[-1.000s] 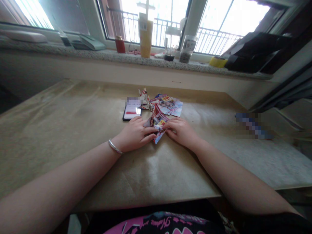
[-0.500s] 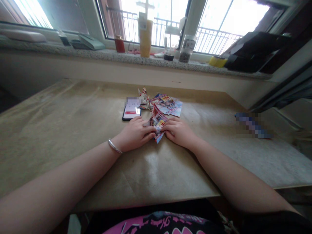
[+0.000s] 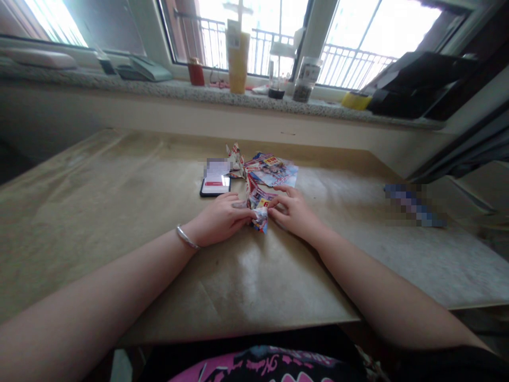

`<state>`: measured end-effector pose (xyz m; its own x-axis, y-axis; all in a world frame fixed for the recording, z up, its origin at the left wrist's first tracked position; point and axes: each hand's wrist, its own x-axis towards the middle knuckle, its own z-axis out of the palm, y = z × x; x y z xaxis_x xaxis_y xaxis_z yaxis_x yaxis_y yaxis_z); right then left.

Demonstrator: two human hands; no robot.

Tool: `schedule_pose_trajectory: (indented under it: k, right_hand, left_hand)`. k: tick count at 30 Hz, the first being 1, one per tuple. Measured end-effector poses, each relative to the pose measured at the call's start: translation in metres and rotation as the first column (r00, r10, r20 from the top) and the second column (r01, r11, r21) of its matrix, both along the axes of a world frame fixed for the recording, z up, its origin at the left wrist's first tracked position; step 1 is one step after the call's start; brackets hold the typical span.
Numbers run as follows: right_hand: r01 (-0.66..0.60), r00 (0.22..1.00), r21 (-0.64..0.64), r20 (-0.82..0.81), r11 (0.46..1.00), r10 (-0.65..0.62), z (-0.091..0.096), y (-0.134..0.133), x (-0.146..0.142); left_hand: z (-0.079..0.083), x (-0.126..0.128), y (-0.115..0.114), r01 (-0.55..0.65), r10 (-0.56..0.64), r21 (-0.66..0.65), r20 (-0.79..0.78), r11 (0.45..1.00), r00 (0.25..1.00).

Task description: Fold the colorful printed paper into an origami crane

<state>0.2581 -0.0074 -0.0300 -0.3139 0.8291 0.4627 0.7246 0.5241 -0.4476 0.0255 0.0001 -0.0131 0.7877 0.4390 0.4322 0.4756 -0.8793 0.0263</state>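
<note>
A small folded piece of printed, colourful paper (image 3: 260,216) lies on the table between my hands. My left hand (image 3: 225,217) is closed on its left side, thumb and fingers pinching it. At the paper's right edge, my right hand (image 3: 293,215) has its thumb and index finger close together, touching the edge, with the other fingers bent. Just behind are a folded paper shape with points (image 3: 236,162) and a fanned stack of printed leaflets (image 3: 278,168). A phone (image 3: 215,184) with a lit screen lies beyond my left hand.
The table (image 3: 167,297) has a pale cover. A blurred blue item (image 3: 413,206) lies at its right side. On the stone windowsill (image 3: 159,85) stand a tall yellow cup (image 3: 237,63), a red jar (image 3: 196,73), a clear container (image 3: 306,79), yellow tape (image 3: 356,101) and a black object (image 3: 409,90).
My right hand's fingers have lifted and drawn slightly back from the paper. The paper's front part has shifted a little to the right. My left hand stays on the paper.
</note>
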Motion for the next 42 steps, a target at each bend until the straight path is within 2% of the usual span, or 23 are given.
schedule_pose_trajectory:
  k: [2, 5, 11, 15, 18, 22, 26, 29, 38, 42]
  right_hand:
    - [0.025, 0.999, -0.059, -0.039, 0.998, -0.027, -0.003, 0.002, 0.001]
    - [-0.004, 0.997, -0.120, -0.079, 0.993, -0.006, -0.004, 0.006, 0.002]
    - [-0.045, 0.993, -0.117, -0.114, 0.992, 0.031, -0.003, 0.010, 0.004]
    - [-0.005, 0.990, -0.153, -0.141, 0.988, -0.017, -0.002, 0.009, 0.004]
    - [0.018, 0.964, -0.228, -0.253, 0.974, -0.077, -0.004, 0.009, 0.003]
    - [-0.058, 0.885, -0.328, -0.454, 0.943, -0.103, -0.005, 0.008, 0.000]
    - [-0.184, 0.831, -0.387, -0.552, 0.903, -0.068, 0.000, 0.003, -0.005]
    - [-0.221, 0.850, -0.402, -0.526, 0.888, -0.027, 0.004, -0.002, -0.007]
    - [-0.126, 0.922, -0.377, -0.387, 0.918, -0.032, 0.005, -0.003, -0.006]
    - [-0.079, 0.938, -0.358, -0.342, 0.930, -0.051, 0.007, -0.003, -0.006]
  left_hand:
    - [-0.002, -0.001, 0.002, 0.008, -0.008, -0.011, 0.007, 1.000, 1.000]
    - [-0.003, -0.001, 0.003, 0.019, -0.019, -0.020, 0.012, 1.000, 1.000]
    - [-0.001, -0.001, 0.002, 0.042, -0.041, -0.041, 0.026, 0.998, 0.999]
    - [-0.001, 0.000, 0.001, 0.026, -0.024, -0.058, 0.038, 0.998, 0.999]
    - [-0.002, 0.000, 0.000, -0.026, 0.032, -0.107, 0.052, 0.994, 0.998]
    - [-0.005, 0.000, 0.000, -0.080, 0.096, -0.165, 0.091, 0.983, 0.991]
    - [-0.007, -0.001, 0.002, -0.076, 0.097, -0.187, 0.106, 0.979, 0.990]
    - [-0.006, -0.001, 0.001, -0.074, 0.095, -0.197, 0.097, 0.978, 0.991]
    - [-0.003, 0.001, -0.001, -0.091, 0.116, -0.204, 0.116, 0.975, 0.986]
    - [-0.004, 0.001, -0.001, -0.072, 0.110, -0.201, 0.181, 0.977, 0.977]
